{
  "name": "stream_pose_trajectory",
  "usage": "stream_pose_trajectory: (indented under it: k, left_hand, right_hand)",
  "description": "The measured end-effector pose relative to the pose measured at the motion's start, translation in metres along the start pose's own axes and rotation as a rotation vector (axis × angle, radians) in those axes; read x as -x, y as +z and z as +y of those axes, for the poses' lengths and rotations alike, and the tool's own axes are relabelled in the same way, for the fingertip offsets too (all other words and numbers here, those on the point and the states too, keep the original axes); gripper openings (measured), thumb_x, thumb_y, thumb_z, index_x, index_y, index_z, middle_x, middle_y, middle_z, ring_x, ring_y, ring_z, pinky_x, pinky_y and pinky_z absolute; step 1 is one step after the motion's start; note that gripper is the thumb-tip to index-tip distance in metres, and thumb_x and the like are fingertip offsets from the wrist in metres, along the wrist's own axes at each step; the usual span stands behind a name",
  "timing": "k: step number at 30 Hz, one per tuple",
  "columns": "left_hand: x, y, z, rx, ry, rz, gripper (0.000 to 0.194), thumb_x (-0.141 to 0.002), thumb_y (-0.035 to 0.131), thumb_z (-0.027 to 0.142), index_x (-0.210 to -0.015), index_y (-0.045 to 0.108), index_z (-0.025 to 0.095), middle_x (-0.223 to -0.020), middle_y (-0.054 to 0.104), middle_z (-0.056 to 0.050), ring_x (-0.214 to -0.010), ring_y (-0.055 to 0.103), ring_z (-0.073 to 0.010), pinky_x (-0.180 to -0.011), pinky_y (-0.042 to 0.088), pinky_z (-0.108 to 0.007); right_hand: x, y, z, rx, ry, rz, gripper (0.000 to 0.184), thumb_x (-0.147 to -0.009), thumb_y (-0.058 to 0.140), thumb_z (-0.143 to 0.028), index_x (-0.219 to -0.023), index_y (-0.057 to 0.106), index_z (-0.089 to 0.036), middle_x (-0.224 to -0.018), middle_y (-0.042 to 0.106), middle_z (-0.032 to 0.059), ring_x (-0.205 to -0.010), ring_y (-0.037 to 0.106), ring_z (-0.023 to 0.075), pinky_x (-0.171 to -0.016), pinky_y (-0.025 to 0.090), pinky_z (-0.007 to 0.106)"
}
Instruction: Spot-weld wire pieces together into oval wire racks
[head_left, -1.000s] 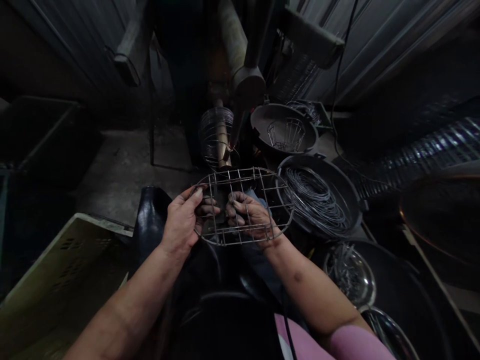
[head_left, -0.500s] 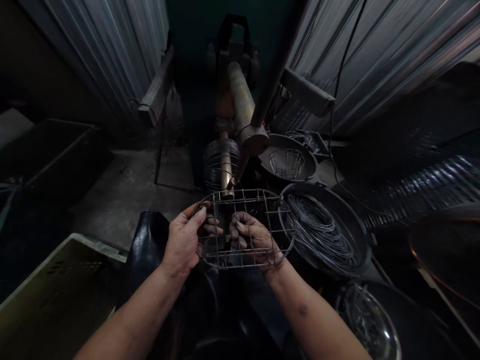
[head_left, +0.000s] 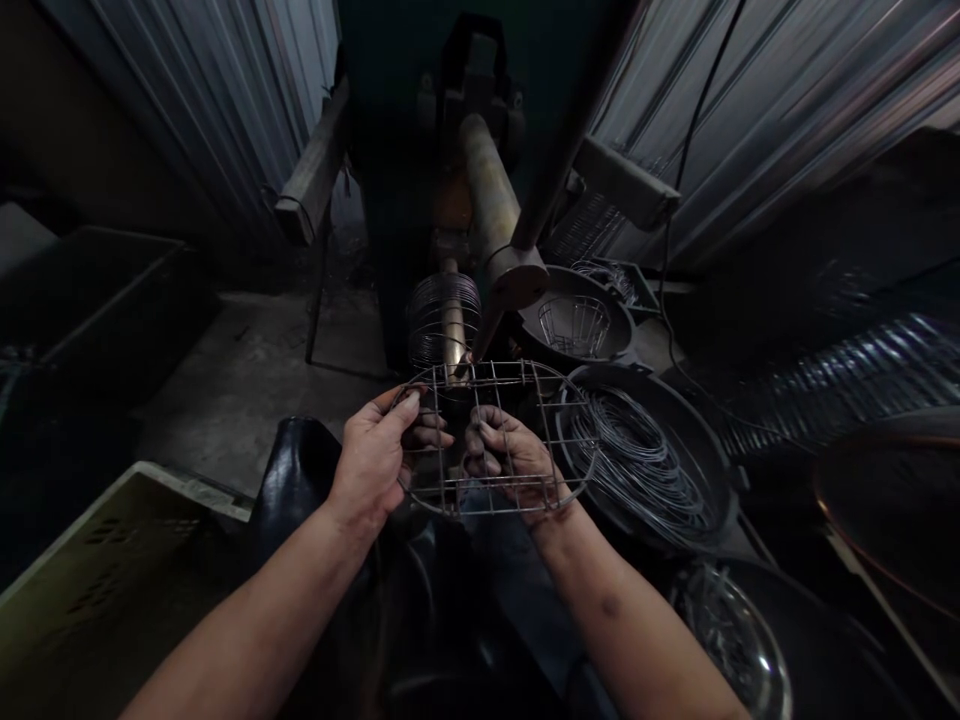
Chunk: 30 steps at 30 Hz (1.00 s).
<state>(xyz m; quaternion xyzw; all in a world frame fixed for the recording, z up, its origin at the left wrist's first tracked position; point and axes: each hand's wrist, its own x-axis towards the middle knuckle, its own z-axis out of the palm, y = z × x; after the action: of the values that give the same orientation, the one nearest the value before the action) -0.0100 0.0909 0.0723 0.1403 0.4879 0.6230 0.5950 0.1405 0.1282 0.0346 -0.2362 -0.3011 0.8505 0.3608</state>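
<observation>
An oval wire grid rack [head_left: 550, 441] is held up in front of me, its far edge by the tips of the two rods of a machine that looks like a spot welder. My left hand [head_left: 379, 445] grips the rack's left rim, thumb on top and fingers beneath. My right hand [head_left: 517, 455] is behind the grid wires with its fingers pinched together on the rack. The machine's thick brass-coloured arm [head_left: 491, 190] comes down from above, and a thinner brass rod [head_left: 454, 335] stands below it, with wire rings [head_left: 424, 320] stacked around it.
Right of the rack, a dark pan [head_left: 709, 470] holds coiled wire rings [head_left: 637, 460]. Another pan [head_left: 626, 330] behind has a wire basket [head_left: 574, 325] in it. A shiny bowl [head_left: 769, 640] of small pieces stands lower right. A yellowish crate [head_left: 82, 580] is at the lower left.
The rack and both hands have moved slightly up in the view, and the rack a little to the right. Both hands keep their hold.
</observation>
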Motion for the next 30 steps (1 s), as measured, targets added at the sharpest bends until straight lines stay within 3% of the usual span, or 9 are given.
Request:
stream_pose_trajectory:
  k: [14,18,21,24,27,30]
  left_hand:
    - [-0.002,0.001,-0.001,-0.003,0.051,-0.06,0.016,-0.072,0.059,0.019,-0.086,0.056,0.012,-0.06,0.062,-0.005,-0.048,0.06,-0.016,-0.042,0.044,-0.02]
    - [0.003,-0.003,0.0,-0.019,-0.007,-0.124,0.024,-0.072,0.059,0.023,-0.094,0.053,0.013,-0.061,0.061,-0.004,-0.05,0.061,-0.016,-0.045,0.045,-0.023]
    - [0.022,-0.02,-0.001,-0.064,0.019,-0.1,0.049,-0.069,0.065,0.032,-0.112,0.048,0.016,-0.074,0.063,-0.005,-0.052,0.06,-0.0152,-0.045,0.044,-0.024]
    - [0.051,-0.054,-0.004,-0.185,0.056,-0.041,0.067,-0.064,0.07,0.026,-0.124,0.041,0.017,-0.08,0.062,-0.004,-0.06,0.059,-0.0113,-0.046,0.04,-0.018]
    - [0.085,-0.091,-0.003,-0.31,0.021,-0.055,0.059,-0.059,0.072,0.02,-0.114,0.053,0.011,-0.077,0.063,-0.006,-0.06,0.058,-0.0113,-0.048,0.038,-0.018]
    - [0.118,-0.114,0.005,-0.347,0.066,-0.065,0.05,-0.058,0.072,0.019,-0.106,0.061,0.01,-0.077,0.064,-0.008,-0.06,0.058,-0.0124,-0.049,0.037,-0.019]
  right_hand:
    - [-0.004,-0.002,-0.001,0.053,-0.005,0.03,0.022,-0.065,0.066,-0.021,-0.081,0.052,-0.016,-0.058,0.055,-0.0034,-0.036,0.036,0.0022,-0.036,0.032,0.015]
    - [0.002,-0.001,0.002,0.075,0.014,0.082,0.025,-0.064,0.069,-0.023,-0.082,0.053,-0.016,-0.061,0.055,-0.004,-0.041,0.043,0.0033,-0.04,0.036,0.016]
    - [0.027,-0.006,0.007,0.167,0.09,0.189,0.029,-0.061,0.072,-0.026,-0.084,0.057,-0.016,-0.069,0.059,-0.001,-0.054,0.054,0.0082,-0.048,0.045,0.02]
    - [0.065,-0.022,0.011,0.272,0.117,0.319,0.033,-0.054,0.075,-0.023,-0.083,0.06,-0.02,-0.071,0.06,0.0004,-0.056,0.056,0.0095,-0.05,0.047,0.021]
    - [0.1,-0.037,0.009,0.384,0.2,0.459,0.034,-0.047,0.076,-0.022,-0.077,0.061,-0.028,-0.076,0.058,0.0058,-0.056,0.058,0.0109,-0.049,0.046,0.023]
    - [0.127,-0.038,0.002,0.49,0.211,0.528,0.038,-0.045,0.075,-0.027,-0.08,0.062,-0.033,-0.071,0.056,0.0092,-0.047,0.054,0.0123,-0.042,0.043,0.025]
